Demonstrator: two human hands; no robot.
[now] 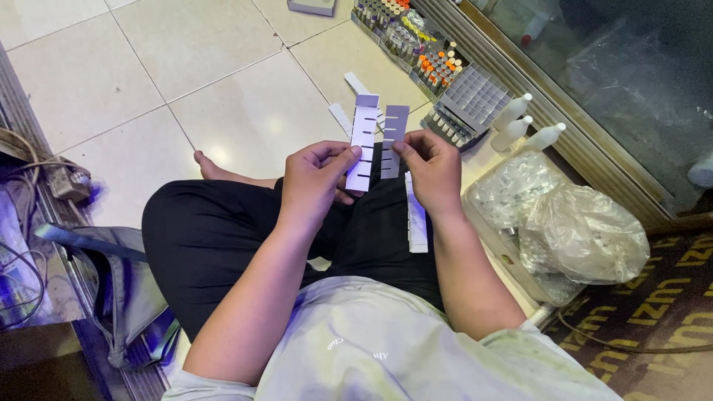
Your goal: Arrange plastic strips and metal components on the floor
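I sit cross-legged on a tiled floor in black trousers. My left hand (316,178) pinches a white slotted cardboard strip (363,141) held upright. My right hand (433,169) pinches a second, narrower slotted strip (394,137) right beside the first, the two almost touching. Another slotted strip (417,219) lies on my right thigh. More loose strips (343,119) lie on the tiles just beyond my hands.
An assembled cardboard grid box (477,95) stands ahead right, next to trays of small vials with orange caps (434,68). Three white bottles (523,122) lie near a clear bag of vials (587,230). A grey bag (119,289) and cables (52,174) sit at left.
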